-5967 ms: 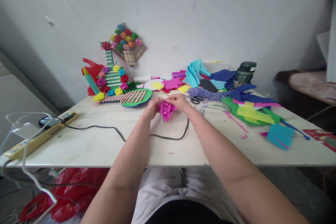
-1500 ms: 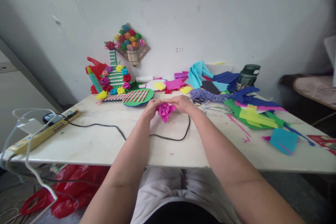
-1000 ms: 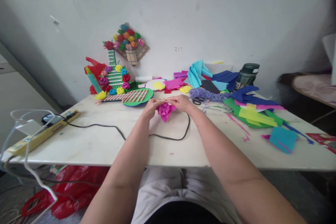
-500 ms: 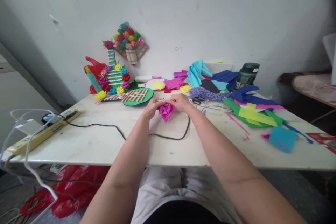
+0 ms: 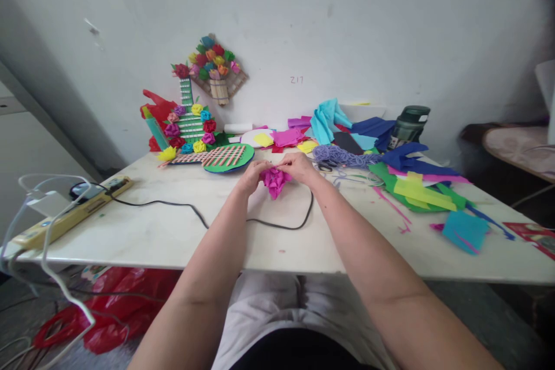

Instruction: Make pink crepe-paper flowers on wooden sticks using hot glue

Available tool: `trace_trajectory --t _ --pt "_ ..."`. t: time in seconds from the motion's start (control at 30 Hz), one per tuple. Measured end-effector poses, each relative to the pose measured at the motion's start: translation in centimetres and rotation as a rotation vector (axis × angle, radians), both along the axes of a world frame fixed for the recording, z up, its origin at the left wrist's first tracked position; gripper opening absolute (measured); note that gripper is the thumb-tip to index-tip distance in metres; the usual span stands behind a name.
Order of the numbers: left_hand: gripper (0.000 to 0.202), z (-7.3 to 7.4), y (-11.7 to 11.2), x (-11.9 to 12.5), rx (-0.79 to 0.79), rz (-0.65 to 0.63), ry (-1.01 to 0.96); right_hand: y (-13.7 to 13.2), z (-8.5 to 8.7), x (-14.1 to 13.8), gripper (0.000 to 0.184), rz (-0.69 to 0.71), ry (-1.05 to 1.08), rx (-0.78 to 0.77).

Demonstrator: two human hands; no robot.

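Between my two hands is a magenta crepe-paper flower (image 5: 274,183), its ruffled petals hanging downward above the white table (image 5: 173,237). My left hand (image 5: 252,177) pinches the flower's upper left side. My right hand (image 5: 297,167) has its fingers closed at the top right of the same flower. Both sets of fingertips nearly meet, and they hide the flower's base. Just behind my hands lies a green oval board with striped sticks (image 5: 229,158). Black-handled scissors (image 5: 325,166) rest to the right of my right hand.
Purple yarn (image 5: 344,157) and loose crepe paper (image 5: 422,191) lie on the right, with a dark green bottle (image 5: 410,126) behind. A flower-decorated stand (image 5: 191,121) is at back left. A black cable (image 5: 277,225) crosses the table from a power strip (image 5: 73,214).
My hands stay in almost the same place on the flower. The thin pale stick seen at my left fingertips earlier no longer shows clearly. The view has shifted slightly.
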State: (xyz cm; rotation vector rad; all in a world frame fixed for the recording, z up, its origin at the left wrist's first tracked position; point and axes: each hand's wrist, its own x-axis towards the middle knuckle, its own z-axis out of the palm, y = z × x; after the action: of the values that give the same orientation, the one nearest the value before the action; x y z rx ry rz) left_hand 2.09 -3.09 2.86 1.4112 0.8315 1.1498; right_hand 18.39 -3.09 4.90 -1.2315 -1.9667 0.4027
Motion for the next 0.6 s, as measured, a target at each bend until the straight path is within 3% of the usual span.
trace_trajectory --t 0.37,0.6 --pt "0.023 0.3 0.0 0.0 -0.068 0.017 0.039 1.0 -1.1 0.2 0.013 0.029 0.095 -0.066" --pt "0.018 0.1 0.4 -0.3 -0.087 0.031 0.050 0.5 -0.7 0.7 0.020 0.193 0.186 -0.127"
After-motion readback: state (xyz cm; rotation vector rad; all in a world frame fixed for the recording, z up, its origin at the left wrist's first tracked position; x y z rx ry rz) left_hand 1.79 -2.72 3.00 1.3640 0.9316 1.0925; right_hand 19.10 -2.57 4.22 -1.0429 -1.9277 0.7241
